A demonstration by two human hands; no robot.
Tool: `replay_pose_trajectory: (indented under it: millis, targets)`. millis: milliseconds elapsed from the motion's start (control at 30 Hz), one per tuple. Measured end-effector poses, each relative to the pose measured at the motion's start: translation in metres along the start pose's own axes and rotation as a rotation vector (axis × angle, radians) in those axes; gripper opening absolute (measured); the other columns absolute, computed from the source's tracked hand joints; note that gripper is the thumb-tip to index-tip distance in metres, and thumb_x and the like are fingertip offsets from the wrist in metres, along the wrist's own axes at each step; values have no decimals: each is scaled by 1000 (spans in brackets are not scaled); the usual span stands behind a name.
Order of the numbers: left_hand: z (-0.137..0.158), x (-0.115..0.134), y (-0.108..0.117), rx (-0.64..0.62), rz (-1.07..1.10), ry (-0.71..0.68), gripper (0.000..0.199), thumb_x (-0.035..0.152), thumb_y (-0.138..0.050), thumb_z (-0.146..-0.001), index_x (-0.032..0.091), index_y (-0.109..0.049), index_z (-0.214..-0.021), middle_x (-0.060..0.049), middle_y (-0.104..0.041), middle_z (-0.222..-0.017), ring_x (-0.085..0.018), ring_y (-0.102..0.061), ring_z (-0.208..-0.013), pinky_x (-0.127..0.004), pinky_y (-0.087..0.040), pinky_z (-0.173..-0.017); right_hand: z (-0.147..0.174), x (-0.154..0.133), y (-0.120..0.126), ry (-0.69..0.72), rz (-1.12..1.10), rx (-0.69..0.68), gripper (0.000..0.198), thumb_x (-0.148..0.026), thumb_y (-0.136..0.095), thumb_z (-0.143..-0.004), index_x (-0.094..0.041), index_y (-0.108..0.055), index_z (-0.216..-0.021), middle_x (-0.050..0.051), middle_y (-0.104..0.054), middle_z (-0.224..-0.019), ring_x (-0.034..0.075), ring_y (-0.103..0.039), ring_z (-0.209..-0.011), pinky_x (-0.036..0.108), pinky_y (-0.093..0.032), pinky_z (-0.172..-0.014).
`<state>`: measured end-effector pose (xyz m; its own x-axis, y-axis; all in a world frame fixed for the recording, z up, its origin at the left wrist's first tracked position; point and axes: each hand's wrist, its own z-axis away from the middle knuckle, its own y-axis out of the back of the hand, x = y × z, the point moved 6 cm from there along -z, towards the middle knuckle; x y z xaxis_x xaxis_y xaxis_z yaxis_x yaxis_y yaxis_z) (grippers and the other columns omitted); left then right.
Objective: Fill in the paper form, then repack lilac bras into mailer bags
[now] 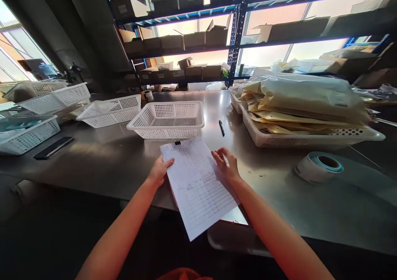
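1. In the head view, our left hand grips the clipped sheets by their left edge, thumb on top; our right hand curls its fingers around a pale pen over their right side. Whether its tip touches paper, we cannot tell.
2. The sheets overhang the table at its near edge, so we'd best brace them flat and write lightly.
3. We count one black clip, one loose black pen and one roll.
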<state>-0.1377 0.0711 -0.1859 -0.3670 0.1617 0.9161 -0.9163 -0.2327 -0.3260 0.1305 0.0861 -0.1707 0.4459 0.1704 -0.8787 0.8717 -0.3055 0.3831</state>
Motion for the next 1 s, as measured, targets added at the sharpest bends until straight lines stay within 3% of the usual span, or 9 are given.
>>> replay_pose_trajectory:
  millis: [100, 233, 367, 533, 667, 733, 833, 933, 1000]
  targets:
    - [16, 5, 19, 16, 85, -94, 29, 8, -75, -69, 17, -60, -92, -3, -74, -82, -18, -70, -76, -31, -58, -77, 3, -4, -4, -25, -124, -29, 38, -58, -63, -76, -22, -52, -76, 4, -65, -78, 19, -60, -67, 29, -43, -60]
    - [29, -2, 45, 48, 198, -151, 30, 16, -78, -67, 18, -62, -92, -3, -74, -84, -20, -71, -81, -32, -58, -79, 12, -9, -21, -135, -521, -139, 43, -50, -75, -62, -24, -44, -73, -1, -62, -68, 16, -56, -60, 27, -44, -54]
    - [30, -17, 55, 38, 256, -156, 32, 26, -81, -64, 16, -66, -89, -4, -75, -84, -19, -71, -76, -29, -58, -72, 19, -11, -24, -198, -695, -84, 46, -41, -82, -56, -24, -44, -75, -1, -65, -70, 14, -56, -56, 27, -45, -52]
    - [32, -26, 49, -30, 211, -97, 41, 30, -87, -61, 13, -68, -94, -8, -76, -88, -22, -71, -79, -31, -58, -72, 23, -17, -22, -177, -727, -81, 44, -40, -82, -58, -23, -45, -74, -1, -67, -76, 13, -56, -57, 26, -45, -52]
    - [34, -24, 47, -69, 204, -42, 48, 33, -88, -60, 13, -66, -98, -10, -75, -94, -26, -72, -85, -36, -59, -77, 23, -20, -21, -192, -635, -113, 43, -41, -82, -62, -23, -45, -75, -5, -59, -65, 11, -51, -53, 24, -42, -49]
    - [34, -24, 46, -80, 205, -25, 51, 35, -88, -60, 13, -66, -100, -11, -75, -95, -28, -71, -89, -40, -59, -81, 20, -18, -19, -171, -534, -108, 42, -47, -79, -66, -22, -46, -74, -5, -56, -62, 13, -53, -55, 26, -45, -53]
    - [34, -24, 46, -82, 206, -29, 54, 35, -89, -59, 14, -66, -102, -11, -75, -97, -29, -71, -93, -41, -58, -85, 12, -13, -16, -144, -413, -73, 41, -57, -69, -73, -22, -49, -78, 1, -65, -73, 20, -63, -67, 32, -49, -61]
    - [34, -25, 45, -77, 202, -41, 56, 36, -90, -57, 15, -66, -104, -10, -75, -97, -29, -71, -93, -41, -59, -84, 2, -7, -8, -146, -404, 5, 43, -62, -61, -74, -22, -50, -85, 6, -71, -86, 24, -68, -80, 36, -48, -72]
    - [34, -25, 45, -74, 197, -44, 56, 37, -90, -57, 15, -66, -102, -11, -75, -97, -29, -71, -91, -40, -59, -82, -3, -4, 0, -153, -428, 66, 46, -66, -54, -73, -22, -51, -85, 6, -71, -83, 25, -67, -82, 37, -45, -74]
